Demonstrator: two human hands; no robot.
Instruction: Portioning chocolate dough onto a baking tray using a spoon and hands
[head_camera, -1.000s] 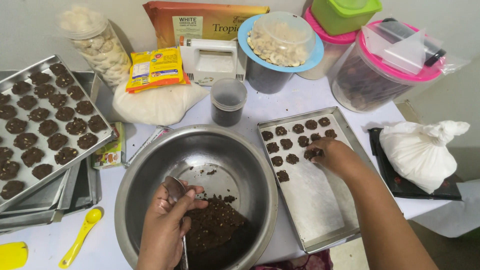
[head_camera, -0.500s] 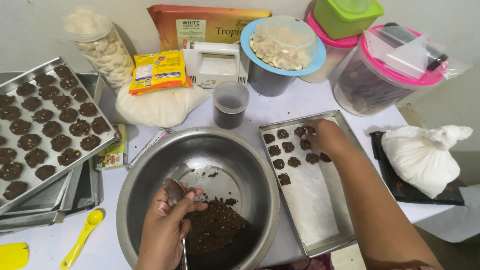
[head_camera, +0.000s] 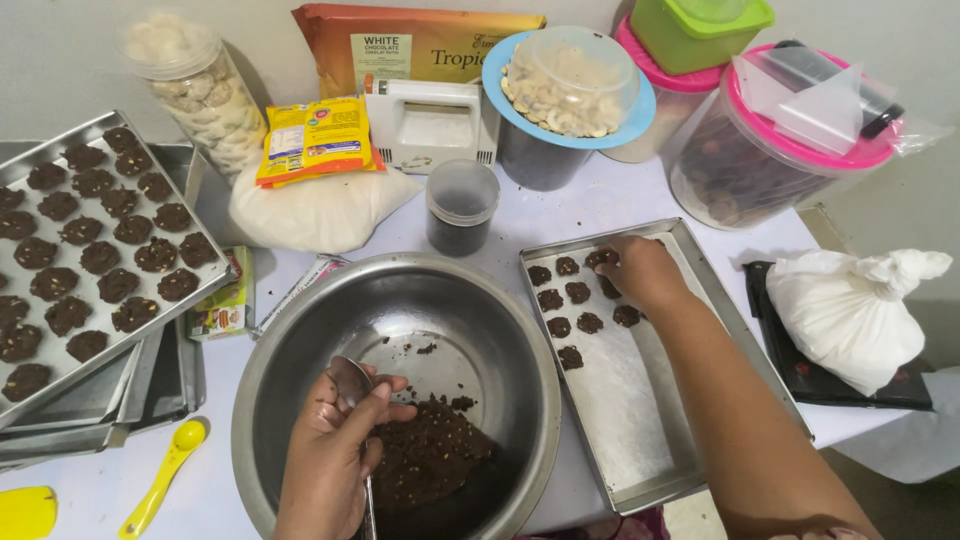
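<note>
Steel bowl (head_camera: 300, 330); crumbly dark dough (head_camera: 425, 460) | left hand (head_camera: 335, 450) grips spoon (head_camera: 350, 385) | right hand (head_camera: 640, 270) curled on tray (head_camera: 640, 420)

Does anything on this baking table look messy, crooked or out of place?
Mostly tidy. The full cookie tray sits tilted on stacked empty trays, overlapping a small packet. Dough crumbs dot the steel bowl wall.

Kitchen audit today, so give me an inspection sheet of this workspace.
Surface: white table, crowded.
Job's things: steel bowl holding dark dough; baking tray with a few dough pieces; full tray at left.
Clutter: jars, tubs, flour bag, yellow spoon.
Grippers: left hand holds a metal spoon; right hand over the tray's far end.
Cables: nothing seen.
Surroundings: pale wall.
</note>
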